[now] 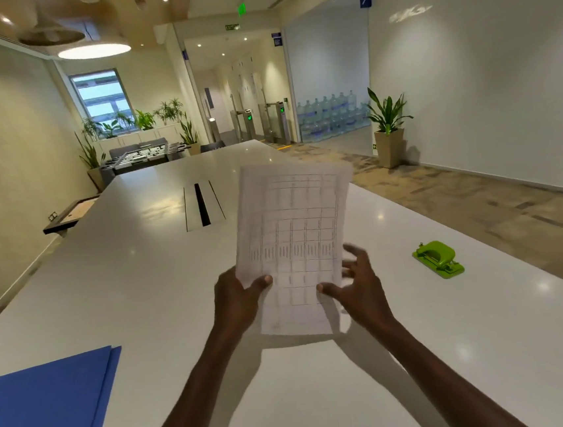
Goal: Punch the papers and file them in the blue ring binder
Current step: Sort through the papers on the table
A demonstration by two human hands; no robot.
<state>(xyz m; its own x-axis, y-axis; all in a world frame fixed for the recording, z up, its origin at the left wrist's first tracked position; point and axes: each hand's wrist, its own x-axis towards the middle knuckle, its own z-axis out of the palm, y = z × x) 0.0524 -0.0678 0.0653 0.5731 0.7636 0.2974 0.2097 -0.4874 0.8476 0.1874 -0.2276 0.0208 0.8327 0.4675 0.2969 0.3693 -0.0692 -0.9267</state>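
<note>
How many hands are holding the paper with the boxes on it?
2. The left hand grips the white printed paper at its lower left edge; the right hand holds its lower right edge. Both lift it above the white table.

The binder [41, 412] at near left is cut off by the left and bottom edges, so its rings and spine cannot be seen. The print on the papers [293, 243] is too small and soft to read. The right hand [359, 285] is blurred, its fingers partly hidden behind the sheets; the left hand [238, 298] also has its fingers behind them. The bench [142, 278] runs past the frame on both sides.
</note>
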